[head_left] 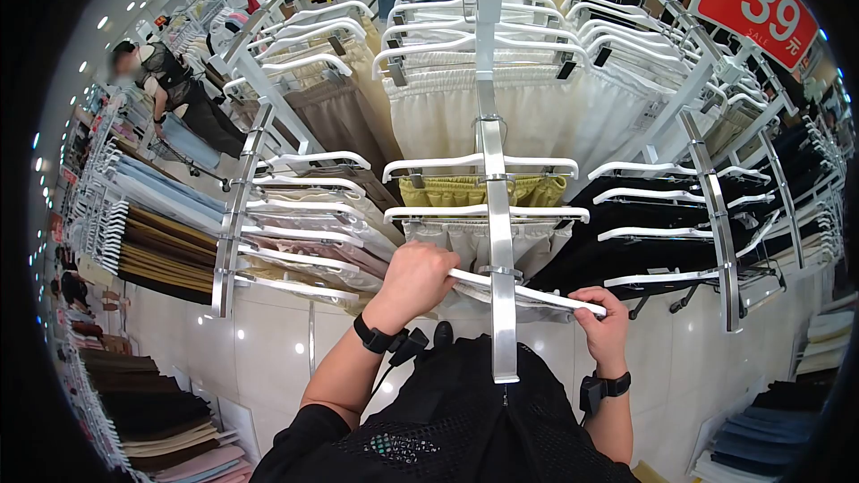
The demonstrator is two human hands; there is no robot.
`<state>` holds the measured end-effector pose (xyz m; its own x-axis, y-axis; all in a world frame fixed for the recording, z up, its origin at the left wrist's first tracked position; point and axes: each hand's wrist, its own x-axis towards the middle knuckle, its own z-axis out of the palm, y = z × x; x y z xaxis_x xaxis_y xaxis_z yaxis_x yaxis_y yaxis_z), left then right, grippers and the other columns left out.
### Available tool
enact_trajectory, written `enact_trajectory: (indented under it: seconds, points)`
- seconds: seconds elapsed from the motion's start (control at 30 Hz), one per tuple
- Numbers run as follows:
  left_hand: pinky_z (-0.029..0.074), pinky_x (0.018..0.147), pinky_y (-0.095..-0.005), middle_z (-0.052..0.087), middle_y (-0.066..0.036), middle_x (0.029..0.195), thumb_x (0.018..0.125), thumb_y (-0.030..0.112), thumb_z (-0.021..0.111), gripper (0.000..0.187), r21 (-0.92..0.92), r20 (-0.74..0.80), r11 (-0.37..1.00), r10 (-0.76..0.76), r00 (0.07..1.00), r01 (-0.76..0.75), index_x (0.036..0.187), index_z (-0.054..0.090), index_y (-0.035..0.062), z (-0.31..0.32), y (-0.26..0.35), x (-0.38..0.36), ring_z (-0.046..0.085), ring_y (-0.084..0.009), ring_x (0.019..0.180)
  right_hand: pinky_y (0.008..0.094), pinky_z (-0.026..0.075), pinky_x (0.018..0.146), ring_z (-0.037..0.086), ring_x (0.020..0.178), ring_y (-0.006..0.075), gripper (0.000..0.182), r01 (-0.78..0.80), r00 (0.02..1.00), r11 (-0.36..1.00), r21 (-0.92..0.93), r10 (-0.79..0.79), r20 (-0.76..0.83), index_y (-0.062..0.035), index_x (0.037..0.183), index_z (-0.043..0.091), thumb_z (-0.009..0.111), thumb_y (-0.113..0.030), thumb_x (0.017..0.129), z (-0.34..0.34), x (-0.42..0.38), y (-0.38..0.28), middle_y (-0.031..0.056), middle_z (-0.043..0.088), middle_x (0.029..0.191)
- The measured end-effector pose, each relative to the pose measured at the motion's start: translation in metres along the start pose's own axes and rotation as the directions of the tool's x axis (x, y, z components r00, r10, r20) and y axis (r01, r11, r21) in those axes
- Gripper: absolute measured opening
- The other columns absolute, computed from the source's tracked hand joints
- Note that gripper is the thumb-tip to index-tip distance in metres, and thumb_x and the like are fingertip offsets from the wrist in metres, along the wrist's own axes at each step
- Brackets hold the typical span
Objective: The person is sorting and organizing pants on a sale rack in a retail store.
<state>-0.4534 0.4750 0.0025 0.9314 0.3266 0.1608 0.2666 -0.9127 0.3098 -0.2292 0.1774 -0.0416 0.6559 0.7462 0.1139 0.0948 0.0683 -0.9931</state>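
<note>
A white clothes hanger (548, 297) hangs tilted on the front of the metal display arm (505, 331), its right end lower than its left. My left hand (413, 282) is closed around its left end, with the fingers curled over the bar. At the right end, my right hand (602, 331) pinches the tip between thumb and fingers. Pale fabric shows beneath this hanger, mostly hidden. Just behind it hang cream pants (537, 237) on another hanger, and beyond those, yellow-green pants (447, 192).
Metal arms with hung pants flank me: beige and mauve pairs (309, 233) left, black pairs (644, 224) right. White pants (438, 112) hang farther back. A red price sign (759, 4) stands upper right. Folded clothes (152, 411) lie lower left. Another person (183, 94) stands far left.
</note>
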Motion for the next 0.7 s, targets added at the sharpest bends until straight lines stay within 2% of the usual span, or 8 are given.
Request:
enact_trajectory:
  seconds: [0.33,0.7]
  points:
    - [0.057,0.081,-0.0484,0.075,-0.009,0.082,0.082,0.017,0.085,0.011,0.005,-0.015,1.0,-0.003,1.0,0.003,0.089,0.077,0.0117,0.0028,0.0002,-0.0047,0.073,-0.0333,0.087,0.031,0.057,0.091,0.073,0.102,0.0156,0.028,-0.026,1.0,1.0,-0.003,0.026,0.005,-0.0005,0.112,0.077,0.088,-0.023,0.099,0.0004,-0.0034,-0.0028,0.0094,0.08,0.112]
    - [0.055,0.083,-0.0475,0.075,-0.007,0.086,0.082,0.019,0.089,0.018,0.0,-0.014,1.0,-0.018,1.0,0.017,0.091,0.075,0.0121,0.0013,0.0032,-0.0091,0.072,-0.032,0.09,0.0315,0.058,0.092,0.074,0.102,0.0164,0.028,-0.052,0.999,0.998,0.026,0.052,0.003,-0.0004,0.113,0.077,0.088,-0.021,0.099,-0.0002,-0.0068,0.0009,0.0093,0.08,0.111]
